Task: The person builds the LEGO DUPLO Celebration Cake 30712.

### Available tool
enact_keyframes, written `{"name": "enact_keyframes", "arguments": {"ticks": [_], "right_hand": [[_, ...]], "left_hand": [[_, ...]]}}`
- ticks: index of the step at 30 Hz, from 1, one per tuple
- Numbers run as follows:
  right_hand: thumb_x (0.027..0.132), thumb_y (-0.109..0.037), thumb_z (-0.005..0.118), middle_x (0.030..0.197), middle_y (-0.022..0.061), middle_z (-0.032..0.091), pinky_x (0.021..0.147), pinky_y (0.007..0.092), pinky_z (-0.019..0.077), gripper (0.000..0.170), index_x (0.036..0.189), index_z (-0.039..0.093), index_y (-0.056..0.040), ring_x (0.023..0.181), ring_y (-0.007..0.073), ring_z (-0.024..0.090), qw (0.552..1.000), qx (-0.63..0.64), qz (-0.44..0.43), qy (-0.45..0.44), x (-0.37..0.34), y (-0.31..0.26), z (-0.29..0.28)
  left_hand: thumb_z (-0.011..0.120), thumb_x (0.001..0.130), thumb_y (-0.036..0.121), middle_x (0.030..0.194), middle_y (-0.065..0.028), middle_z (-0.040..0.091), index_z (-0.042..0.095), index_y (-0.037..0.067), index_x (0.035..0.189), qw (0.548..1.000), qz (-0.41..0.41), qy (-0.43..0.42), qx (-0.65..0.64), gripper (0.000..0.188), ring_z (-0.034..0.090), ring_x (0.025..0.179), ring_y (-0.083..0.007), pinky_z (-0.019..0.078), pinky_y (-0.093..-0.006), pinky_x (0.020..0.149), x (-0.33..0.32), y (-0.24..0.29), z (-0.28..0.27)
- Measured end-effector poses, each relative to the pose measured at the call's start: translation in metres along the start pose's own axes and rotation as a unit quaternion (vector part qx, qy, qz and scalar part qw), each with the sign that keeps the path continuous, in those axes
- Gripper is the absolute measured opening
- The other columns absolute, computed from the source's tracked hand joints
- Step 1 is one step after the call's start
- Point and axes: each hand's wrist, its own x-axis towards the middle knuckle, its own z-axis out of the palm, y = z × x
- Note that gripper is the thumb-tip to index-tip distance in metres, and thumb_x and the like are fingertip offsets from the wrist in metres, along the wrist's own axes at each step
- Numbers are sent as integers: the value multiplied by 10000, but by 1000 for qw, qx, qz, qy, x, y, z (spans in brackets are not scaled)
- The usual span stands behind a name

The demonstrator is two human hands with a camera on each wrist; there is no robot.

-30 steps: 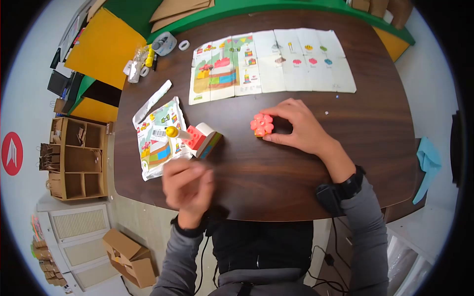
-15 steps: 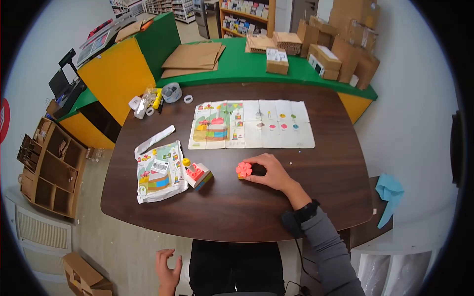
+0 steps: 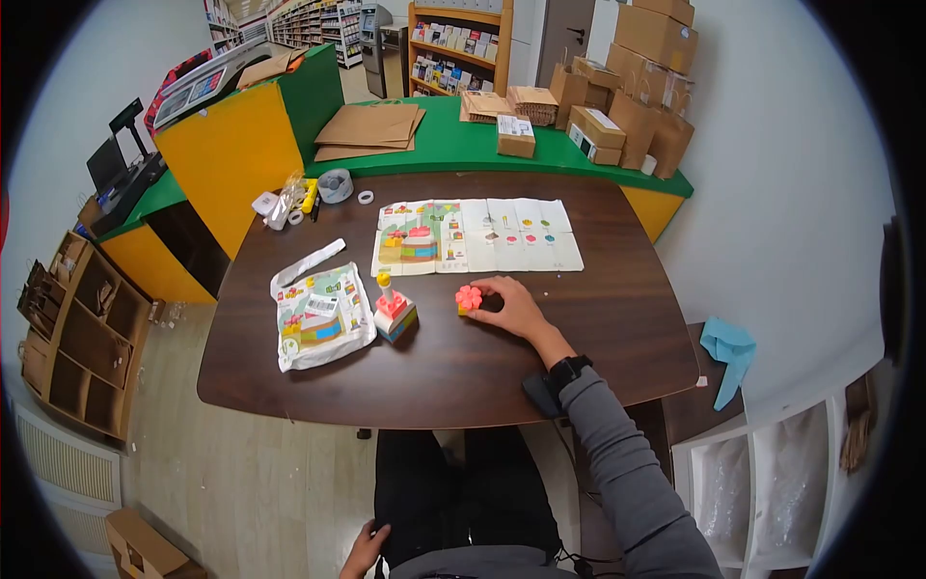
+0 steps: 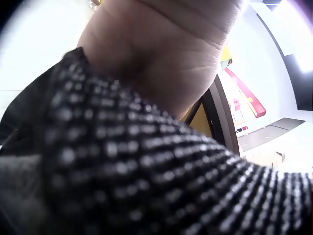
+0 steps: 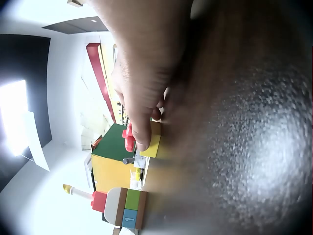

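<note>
My right hand (image 3: 513, 311) pinches a small toy-brick piece between thumb and fingers on the table. It has a coral flower (image 3: 469, 297) on top and a yellow brick (image 5: 154, 141) below. Left of it stands a built brick cake (image 3: 394, 317) with a red studded brick and a white candle with yellow tip; its blue brick with a "1" (image 5: 129, 218) shows in the right wrist view. My left hand (image 3: 365, 550) hangs beside the left thigh, fingers loosely bent, holding nothing. Its wrist and a black band (image 4: 146, 147) fill the left wrist view.
A printed toy bag (image 3: 323, 318) lies left of the cake, its torn strip (image 3: 307, 266) above it. Behind is an unfolded instruction sheet (image 3: 482, 236). Tape and small supplies (image 3: 335, 185) sit at the back left. A green counter (image 3: 453, 145) with cardboard boxes borders the far edge.
My left hand has dropped from above the table's front edge to beside the thigh. The head view has tilted up. My right hand keeps its pinch on the flower-topped brick piece.
</note>
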Motion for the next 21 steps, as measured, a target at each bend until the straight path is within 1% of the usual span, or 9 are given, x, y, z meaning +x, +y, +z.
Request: {"name": "enact_keyframes", "arguments": {"ticks": [1, 2, 4, 5, 7, 9, 10, 11, 21], "right_hand": [[712, -390, 785, 958, 66, 660, 868, 353, 449, 482, 1070, 671, -88, 916, 231, 602, 1000, -10, 3, 1, 1, 0, -1], [710, -395, 785, 952, 64, 655, 866, 351, 449, 479, 1061, 672, -88, 917, 228, 601, 1000, -19, 6, 2, 0, -1, 1], [710, -400, 784, 945, 59, 648, 859, 350, 448, 476, 1054, 673, -89, 913, 225, 596, 1000, -28, -2, 0, -1, 2, 4], [711, -404, 782, 937, 54, 640, 852, 348, 447, 473, 1046, 675, -89, 908, 222, 592, 999, -39, -9, 3, 0, 4, 4], [711, -408, 781, 927, 50, 632, 841, 346, 445, 472, 1045, 675, -93, 897, 221, 587, 999, -47, -6, -7, 1, -1, 0], [714, -444, 770, 889, 36, 606, 810, 344, 431, 485, 1058, 672, -116, 873, 215, 567, 998, -53, -5, -17, 1, 2, 1], [714, -444, 770, 889, 36, 606, 810, 344, 431, 485, 1058, 672, -116, 873, 215, 567, 999, -51, -4, -17, 3, 4, 2], [718, -467, 758, 882, 32, 596, 805, 347, 424, 494, 1065, 669, -126, 873, 217, 557, 997, -67, -4, -32, 3, 3, 1], [742, -514, 724, 837, 2, 571, 765, 344, 387, 471, 1031, 672, -146, 835, 211, 514, 994, -92, -15, -53, 7, 8, 1]], "left_hand": [[683, 847, 393, 1229, -248, 565, 417, -78, 1346, 998, -56, 16, -13, 736, 571, 1131, -315, 459, -378, 939, -4, 21, 3], [683, 847, 393, 1229, -248, 565, 417, -78, 1346, 998, -58, 17, -15, 736, 571, 1131, -315, 459, -378, 939, -5, 19, 2], [637, 839, 558, 1349, -290, 474, 250, -123, 1424, 998, -1, -20, 65, 978, 507, 1240, -290, 403, -380, 1022, 1, 14, 5], [637, 839, 558, 1349, -290, 474, 250, -123, 1424, 998, -1, -19, 63, 978, 507, 1240, -290, 403, -380, 1022, 5, -1, 6], [635, 862, 499, 1199, -236, 591, 459, -71, 1312, 996, -34, 77, -1, 747, 581, 1124, -275, 427, -362, 999, 9, -64, 4], [536, 932, 380, 1093, -94, 610, 523, 3, 1265, 982, -114, -13, -153, 504, 563, 897, -165, 489, -310, 712, 5, -137, -10], [543, 923, 367, 921, -79, 623, 595, 18, 1142, 966, -148, -93, -191, 416, 576, 816, -191, 509, -329, 723, -27, -130, -21], [543, 922, 366, 918, -79, 623, 596, 18, 1139, 958, -168, -101, -211, 413, 576, 814, -191, 509, -330, 723, -42, -117, -21], [545, 920, 358, 884, -79, 618, 606, 24, 1107, 934, -219, 32, -280, 388, 576, 795, -195, 514, -336, 723, -34, -50, -27]]}}
